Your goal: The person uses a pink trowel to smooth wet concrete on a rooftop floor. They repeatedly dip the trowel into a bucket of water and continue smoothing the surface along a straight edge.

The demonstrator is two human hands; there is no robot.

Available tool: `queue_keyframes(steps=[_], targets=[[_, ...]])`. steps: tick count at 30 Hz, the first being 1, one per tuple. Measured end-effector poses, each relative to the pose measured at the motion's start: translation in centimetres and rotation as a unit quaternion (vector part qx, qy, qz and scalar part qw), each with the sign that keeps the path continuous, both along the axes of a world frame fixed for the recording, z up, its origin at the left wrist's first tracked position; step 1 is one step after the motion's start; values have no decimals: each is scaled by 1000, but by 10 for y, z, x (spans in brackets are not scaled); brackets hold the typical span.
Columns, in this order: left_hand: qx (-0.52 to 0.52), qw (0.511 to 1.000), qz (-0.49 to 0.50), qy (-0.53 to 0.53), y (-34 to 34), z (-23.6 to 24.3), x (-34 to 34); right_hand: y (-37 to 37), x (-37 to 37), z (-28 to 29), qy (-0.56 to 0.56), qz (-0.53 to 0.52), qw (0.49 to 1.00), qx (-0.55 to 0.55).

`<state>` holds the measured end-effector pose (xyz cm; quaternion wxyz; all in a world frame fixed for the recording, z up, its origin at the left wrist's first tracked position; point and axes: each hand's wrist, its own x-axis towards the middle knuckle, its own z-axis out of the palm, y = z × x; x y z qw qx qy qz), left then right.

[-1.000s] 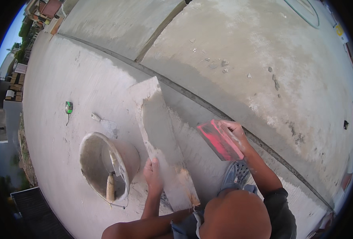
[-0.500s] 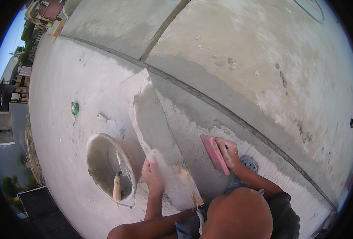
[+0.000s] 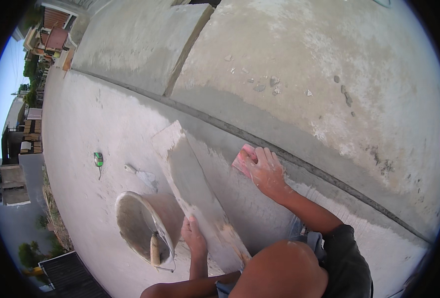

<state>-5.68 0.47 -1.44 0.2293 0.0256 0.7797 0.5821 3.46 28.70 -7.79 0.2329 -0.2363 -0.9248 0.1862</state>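
"Where is the pink float (image 3: 242, 160)?"

"Ahead of me, between the board and the long groove (image 3: 324, 180), over the damp grey concrete on the groove's near side. It looks laid down, but I cannot tell whether its whole face touches"

"And your grip on it?"

"My right hand (image 3: 268, 174) is closed on the float's right end, thumb on the near side, the other fingers bent over toward the far side. There are pale smears on my skin"

"What about the other hand?"

"My left hand (image 3: 194, 236) grips the left edge of the long board (image 3: 195, 179), thumb on top; the fingers underneath are hidden. Grey mortar covers much of the board's face, which slants from near right to far left"

"What sits around you?"

"Just left of the board, a tilted-looking bucket (image 3: 166, 208) with a wooden-handled tool (image 3: 155, 251) inside. Beyond it lies a scraper (image 3: 147, 179), and farther left a green tape measure (image 3: 98, 159). Across the groove, stone chips (image 3: 274, 84) lie scattered on the far slab (image 3: 279, 44). Nearest of all is my bare knee (image 3: 284, 268)"
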Motion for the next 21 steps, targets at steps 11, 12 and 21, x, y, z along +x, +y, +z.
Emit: queue_keyframes(steps=[11,12,21], targets=[[-24,1000,10,12,19,8,1,-16,-7,-5,-17,39,998,46],[-18,1000,11,9,20,7,1,-11,-11,-6,-29,28,998,46],[-7,1000,4,4,21,1,0,-53,-5,-47,-45,88,993,-68]])
